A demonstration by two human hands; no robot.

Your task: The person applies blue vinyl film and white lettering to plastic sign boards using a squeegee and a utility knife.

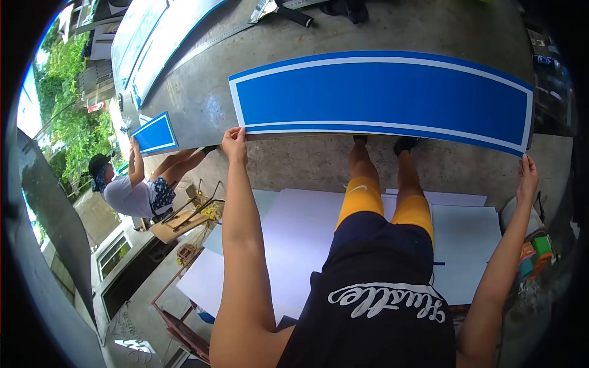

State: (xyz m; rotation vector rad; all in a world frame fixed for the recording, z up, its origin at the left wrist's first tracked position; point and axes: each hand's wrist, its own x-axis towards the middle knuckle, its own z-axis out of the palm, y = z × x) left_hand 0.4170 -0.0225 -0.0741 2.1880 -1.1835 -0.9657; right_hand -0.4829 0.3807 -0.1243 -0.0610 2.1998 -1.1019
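A long blue sign panel (380, 95) with a white border line lies on the grey metal-topped table (202, 116), its near edge along the table's edge. My left hand (234, 145) pinches the panel's near left corner between thumb and fingers. At the near right corner, my right hand (527, 175) grips the edge in the same way, fingers closed. The panel's face is plain blue inside the border.
Left along the table, a co-worker (132, 190) holds a smaller blue panel (154, 134). Large sheets (165, 37), a long metal ruler (211, 43) and a black-handled tool (294, 15) lie at the far side. White sheets (294, 227) are behind me; a chair (184, 221) stands at left.
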